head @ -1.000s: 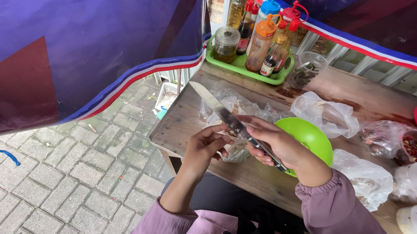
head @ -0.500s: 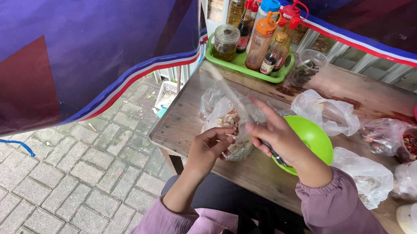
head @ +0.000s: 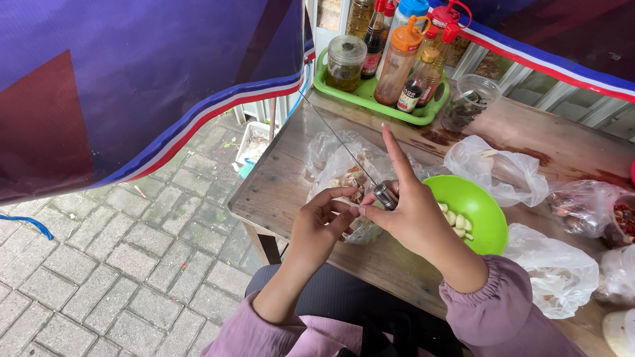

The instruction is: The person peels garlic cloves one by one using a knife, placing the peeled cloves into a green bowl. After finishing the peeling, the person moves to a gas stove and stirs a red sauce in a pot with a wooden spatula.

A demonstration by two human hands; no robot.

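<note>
Right hand grips a long thin-bladed steel knife by its metal handle; the blade runs edge-on away toward the far left of the table, index finger stretched along its spine. Left hand is curled, fingertips pinched together just beside the knife's handle end. Whatever small piece it pinches is hidden by the fingers; cannot tell what it is.

Both hands hover above a clear crumpled plastic bag holding pale and brownish small pieces, lying on the weathered wooden table. Just right of the right hand, touching its back in the view, sits a round lime-green plastic bowl with a few pale peeled pieces at its bottom.

Judgement on progress: early. Only a handful of pieces lie in the bowl, while the bag looks well filled, so most of the peeling appears left.

Position: the bag lies directly below and just beyond the fingertips of both hands; the bowl is within easy reach on the right.

Surroundings: a green plastic tray of sauce bottles and jars at the far table edge, more knotted clear bags to the right.
</note>
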